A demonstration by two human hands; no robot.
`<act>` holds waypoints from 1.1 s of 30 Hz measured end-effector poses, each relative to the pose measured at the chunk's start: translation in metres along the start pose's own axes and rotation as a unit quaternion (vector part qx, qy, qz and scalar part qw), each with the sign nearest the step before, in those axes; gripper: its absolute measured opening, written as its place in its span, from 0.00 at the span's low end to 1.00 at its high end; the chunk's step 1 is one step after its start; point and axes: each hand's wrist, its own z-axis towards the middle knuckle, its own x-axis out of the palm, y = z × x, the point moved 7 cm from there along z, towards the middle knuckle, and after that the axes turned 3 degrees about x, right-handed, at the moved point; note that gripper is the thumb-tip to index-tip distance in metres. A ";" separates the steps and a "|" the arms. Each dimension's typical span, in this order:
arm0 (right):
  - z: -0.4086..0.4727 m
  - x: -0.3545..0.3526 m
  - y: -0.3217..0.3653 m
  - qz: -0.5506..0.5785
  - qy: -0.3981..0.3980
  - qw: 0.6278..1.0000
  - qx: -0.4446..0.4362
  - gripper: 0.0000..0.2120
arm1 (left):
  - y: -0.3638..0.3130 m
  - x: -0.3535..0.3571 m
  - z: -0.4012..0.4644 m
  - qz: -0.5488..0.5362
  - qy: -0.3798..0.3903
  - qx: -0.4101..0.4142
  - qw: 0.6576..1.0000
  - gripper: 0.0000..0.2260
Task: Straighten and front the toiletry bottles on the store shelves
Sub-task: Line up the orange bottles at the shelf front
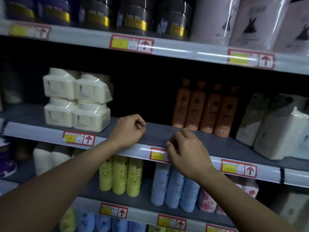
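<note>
Shelf [167, 136]: matt grey.
Edge strip [184, 51]: glossy clear plastic.
Cream packs [76, 99]: shiny film wrap.
Orange bottles [205, 111]: smooth plastic.

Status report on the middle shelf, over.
Left hand and right hand curled, holding nothing, at shelf edge. Orange bottles upright, set back, untouched. Nothing between hands and bottles.
</note>
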 end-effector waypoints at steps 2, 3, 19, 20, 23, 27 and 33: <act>0.001 -0.011 -0.004 0.003 -0.006 1.000 0.017 0.11 | -0.001 -0.004 0.001 -0.008 0.004 -0.013 1.000 0.09; 0.003 -0.016 -0.007 0.009 -0.008 0.999 0.029 0.11 | -0.002 -0.005 0.002 -0.014 0.004 -0.018 1.000 0.11; 0.084 -0.008 -0.111 0.145 0.013 0.957 0.251 0.15 | -0.036 0.080 0.077 -0.053 0.048 -0.095 0.993 0.17; 0.090 -0.006 -0.118 0.149 0.009 0.951 0.270 0.14 | -0.032 0.085 0.084 -0.036 0.055 -0.109 0.992 0.20; 0.101 -0.002 -0.135 0.154 0.004 0.937 0.314 0.19 | -0.023 0.100 0.104 -0.029 0.082 -0.132 0.987 0.22; 0.111 0.002 -0.143 0.113 0.019 0.937 0.331 0.20 | -0.017 0.123 0.120 -0.060 0.120 -0.153 0.979 0.23; 0.118 0.001 -0.149 0.084 -0.045 0.939 0.332 0.21 | -0.019 0.146 0.141 -0.075 0.100 -0.076 0.989 0.21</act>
